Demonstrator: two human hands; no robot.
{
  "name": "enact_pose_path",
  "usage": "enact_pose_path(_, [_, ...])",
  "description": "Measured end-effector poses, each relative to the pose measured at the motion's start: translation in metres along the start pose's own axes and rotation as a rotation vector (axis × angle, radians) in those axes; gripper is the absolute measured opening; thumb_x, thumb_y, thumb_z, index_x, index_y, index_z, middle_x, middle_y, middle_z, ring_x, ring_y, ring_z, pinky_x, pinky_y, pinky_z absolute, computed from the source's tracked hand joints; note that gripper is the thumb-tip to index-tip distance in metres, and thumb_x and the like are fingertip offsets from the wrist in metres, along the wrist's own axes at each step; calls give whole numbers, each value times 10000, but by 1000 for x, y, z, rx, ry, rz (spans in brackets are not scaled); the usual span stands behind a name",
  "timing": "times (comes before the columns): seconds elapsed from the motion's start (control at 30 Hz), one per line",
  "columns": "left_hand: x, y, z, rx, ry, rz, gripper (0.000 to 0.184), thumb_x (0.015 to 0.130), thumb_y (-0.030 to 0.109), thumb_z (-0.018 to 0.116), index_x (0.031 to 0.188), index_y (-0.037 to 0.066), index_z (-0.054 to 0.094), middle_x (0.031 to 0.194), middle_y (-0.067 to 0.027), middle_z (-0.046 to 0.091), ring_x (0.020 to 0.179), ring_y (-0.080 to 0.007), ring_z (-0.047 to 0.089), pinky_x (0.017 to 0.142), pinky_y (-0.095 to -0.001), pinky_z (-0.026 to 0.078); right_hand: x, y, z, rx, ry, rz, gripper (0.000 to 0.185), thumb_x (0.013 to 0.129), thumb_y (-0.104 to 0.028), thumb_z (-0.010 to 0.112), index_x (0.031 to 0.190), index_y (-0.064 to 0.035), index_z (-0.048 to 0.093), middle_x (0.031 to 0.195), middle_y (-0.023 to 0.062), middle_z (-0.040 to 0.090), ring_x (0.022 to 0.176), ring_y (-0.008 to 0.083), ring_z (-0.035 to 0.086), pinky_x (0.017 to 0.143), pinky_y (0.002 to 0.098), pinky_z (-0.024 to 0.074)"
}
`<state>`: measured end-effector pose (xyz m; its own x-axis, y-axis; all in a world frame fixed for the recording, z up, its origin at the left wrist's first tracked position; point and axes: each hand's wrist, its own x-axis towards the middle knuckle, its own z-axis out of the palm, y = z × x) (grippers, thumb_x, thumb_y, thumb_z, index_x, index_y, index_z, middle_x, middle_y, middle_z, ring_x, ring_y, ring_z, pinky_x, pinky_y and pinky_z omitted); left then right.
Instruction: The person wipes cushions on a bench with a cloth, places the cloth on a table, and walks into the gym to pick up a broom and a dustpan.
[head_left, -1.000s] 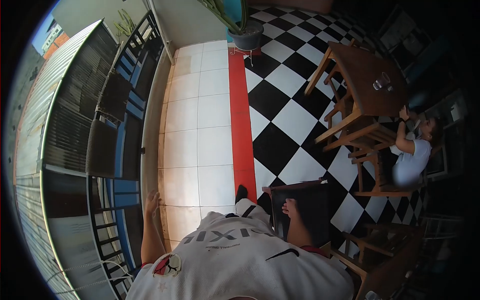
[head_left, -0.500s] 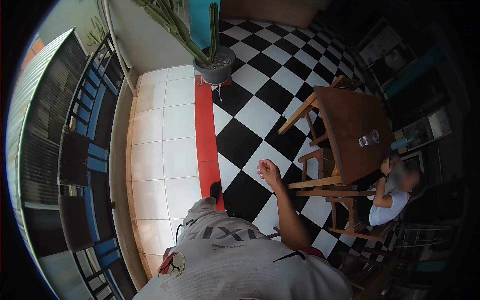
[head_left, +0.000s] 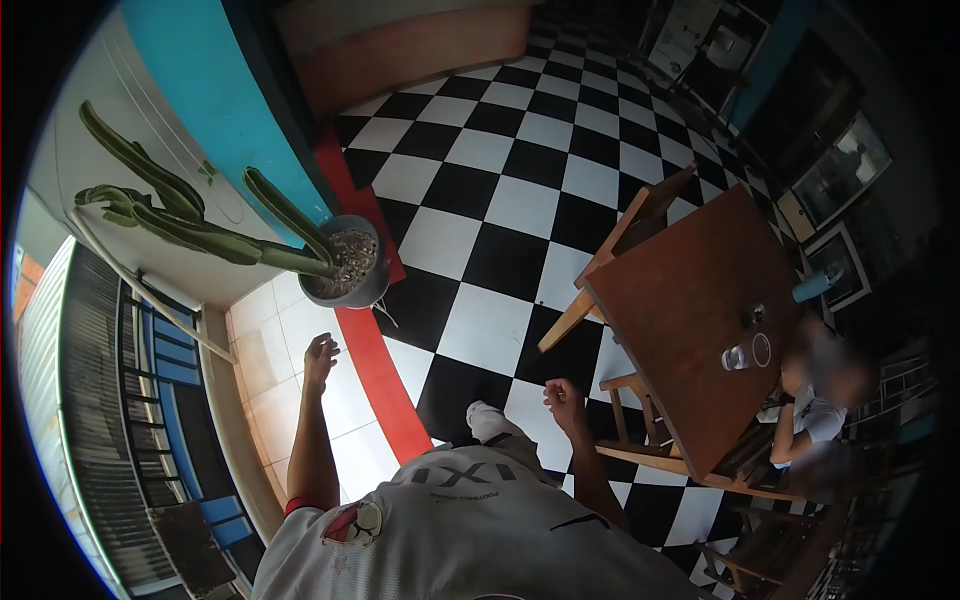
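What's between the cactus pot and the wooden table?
In the head view, black-and-white checkered floor lies between the cactus pot and the wooden table, plus what looks like a wooden chair right by the table's edge.

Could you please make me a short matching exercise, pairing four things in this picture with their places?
1. Cactus
2. Cup
3. Left hand
4. Right hand

A. Over the checkered floor
B. On the table
C. In the pot
D. Over the white tiles

Pairs: 1-C; 2-B; 3-D; 4-A
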<state>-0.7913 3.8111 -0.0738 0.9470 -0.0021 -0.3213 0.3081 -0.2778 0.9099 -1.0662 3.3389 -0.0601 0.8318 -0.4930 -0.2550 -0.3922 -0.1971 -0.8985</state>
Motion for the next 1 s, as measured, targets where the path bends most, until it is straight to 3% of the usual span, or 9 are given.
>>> enact_pose_path(0.2, [62,-12,73,267,-313,-416,424,931,355,610,1245,74,564,1073,-125,664,907,-225,662,755,-404,525,255,-140,5,-118,-116,-287,168,933,-106,590,1074,-15,599,894,80,674,791,136,655,708,266,515])
enact_pose_path(0.27, [59,-45,90,152,-180,-578,382,945,326,582,1226,67,572,1029,-126,660,896,-236,662,753,-420,524,323,-204,-6,-101,-114,-466,178,944,-108,584,1095,-14,595,910,71,672,799,144,656,714,271,524])
enact_pose_path(0.33, [60,-73,104,83,-78,-781,390,947,337,583,1228,68,556,1023,-101,650,896,-227,660,753,-409,527,388,-247,-18,-96,-118,-383,179,944,-94,579,1104,-16,594,926,70,673,809,151,659,716,282,532])
enact_pose_path(0.43, [89,-73,131,143,-88,-1005,358,940,331,579,1188,74,564,979,-95,639,847,-229,651,718,-408,527,489,-254,-37,-89,-56,-390,251,959,-207,585,1113,-10,602,958,139,691,838,215,692,700,314,542])
enact_pose_path(0.5, [142,-52,157,200,-145,-1045,336,935,326,576,1161,77,569,950,-91,632,815,-229,645,695,-407,526,554,-235,-48,-167,-8,-375,228,949,-177,589,1105,-11,593,945,128,685,817,207,688,700,310,543])
enact_pose_path(0.67, [374,55,233,388,-338,-830,285,924,316,569,1094,87,582,876,-81,615,733,-232,631,637,-404,524,639,-188,-90,-288,121,-192,216,925,-206,621,1041,-24,622,944,149,694,832,259,696,719,337,547])
enact_pose_path(0.8, [676,175,329,493,-277,-655,245,904,309,568,1058,119,586,828,-63,598,665,-211,607,589,-384,517,691,-156,-132,-234,366,-11,182,903,-150,638,999,5,630,841,138,701,757,221,702,686,333,551])
enact_pose_path(0.93, [895,392,471,337,-265,-20,313,942,288,553,1166,75,602,883,-52,630,750,-154,624,546,-301,484,773,-111,-162,-197,609,54,160,904,-115,611,967,29,635,809,118,693,685,195,689,607,314,550])
enact_pose_path(1.0, [961,486,544,220,-300,82,373,960,301,534,1229,46,574,951,-76,635,815,-149,629,609,-271,489,843,-84,-167,-107,625,166,156,898,-128,603,945,15,642,814,104,691,691,198,696,609,287,554])
